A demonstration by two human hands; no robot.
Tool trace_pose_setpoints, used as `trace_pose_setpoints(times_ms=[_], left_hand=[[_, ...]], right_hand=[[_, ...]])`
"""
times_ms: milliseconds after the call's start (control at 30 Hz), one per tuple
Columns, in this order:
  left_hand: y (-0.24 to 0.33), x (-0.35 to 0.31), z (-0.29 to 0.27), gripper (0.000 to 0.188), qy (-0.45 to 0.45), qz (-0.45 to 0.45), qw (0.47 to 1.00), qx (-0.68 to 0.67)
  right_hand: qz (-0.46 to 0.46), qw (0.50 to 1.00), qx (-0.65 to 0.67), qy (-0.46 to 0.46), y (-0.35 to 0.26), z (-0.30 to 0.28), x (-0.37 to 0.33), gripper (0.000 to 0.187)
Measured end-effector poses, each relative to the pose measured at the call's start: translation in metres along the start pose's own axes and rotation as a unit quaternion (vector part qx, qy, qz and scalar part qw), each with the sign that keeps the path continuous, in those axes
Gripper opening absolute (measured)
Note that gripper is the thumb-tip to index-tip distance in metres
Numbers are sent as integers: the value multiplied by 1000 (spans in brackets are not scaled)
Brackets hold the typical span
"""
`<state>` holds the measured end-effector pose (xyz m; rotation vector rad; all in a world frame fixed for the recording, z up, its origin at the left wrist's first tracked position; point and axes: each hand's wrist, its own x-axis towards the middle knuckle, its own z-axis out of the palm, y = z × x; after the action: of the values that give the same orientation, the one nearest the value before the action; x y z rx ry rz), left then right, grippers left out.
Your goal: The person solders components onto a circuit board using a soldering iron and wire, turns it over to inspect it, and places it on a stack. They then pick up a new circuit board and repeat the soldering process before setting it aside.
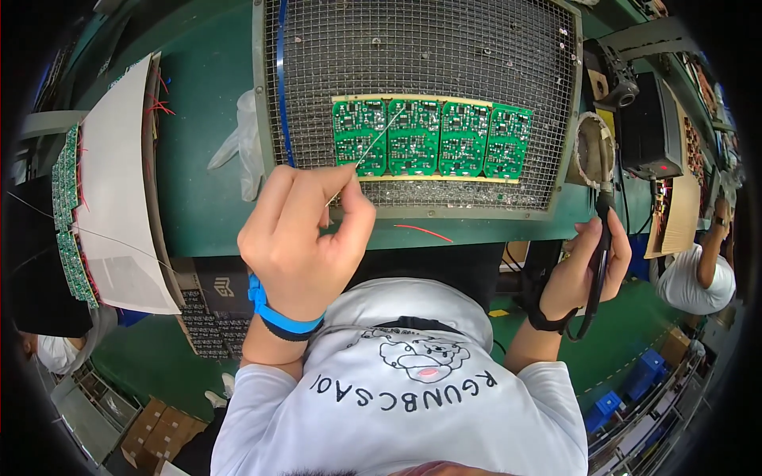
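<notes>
My left hand [305,230], with a blue strap at the wrist, pinches a thin silvery solder wire [378,141] between thumb and forefinger. The wire slants up and right across a panel of green circuit boards [414,139] lying on a framed wire mesh [429,63]. Several board sections sit side by side, with pale strips along the panel's long edges. Over at the right, my right hand [586,266] grips the black handle of a soldering iron [601,258]. Its front end is at a round, pale-rimmed holder [594,147] beside the mesh; the tip cannot be made out.
A red wire piece [423,232] lies at the green table's front edge. Left of the mesh is a whitish glove [244,147]. Farther left, a white board [119,190] stands beside more circuit boards [66,206]. A black box-shaped device [651,127] stands right; another person [698,274] is beyond.
</notes>
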<state>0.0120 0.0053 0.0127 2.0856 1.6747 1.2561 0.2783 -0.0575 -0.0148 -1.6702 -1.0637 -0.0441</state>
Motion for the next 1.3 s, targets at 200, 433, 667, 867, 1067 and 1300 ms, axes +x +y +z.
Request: trace_pose_setpoints(times_ms=[200,433,667,867,1067,1300], left_hand=[[4,-5,0,17,-6,-12,1000,14],[7,-7,0,17,-5,-5,999,31],[11,-7,6,17,-7,12,1000,17],[12,-7,6,17,-19,15,1000,14],[11,-8,7,16,-12,9,1000,21],[10,-7,7,15,-20,3,1000,9]], right_hand=[[-8,999,16,-31,-6,-4,-2,25],[-13,999,34,-32,-1,-6,-2,24],[-23,998,61,-25,3,-5,-3,24],[-64,966,220,-123,-12,-5,-11,26],[-137,914,219,-313,-48,24,9,29],[-113,915,176,-345,-67,34,19,21]])
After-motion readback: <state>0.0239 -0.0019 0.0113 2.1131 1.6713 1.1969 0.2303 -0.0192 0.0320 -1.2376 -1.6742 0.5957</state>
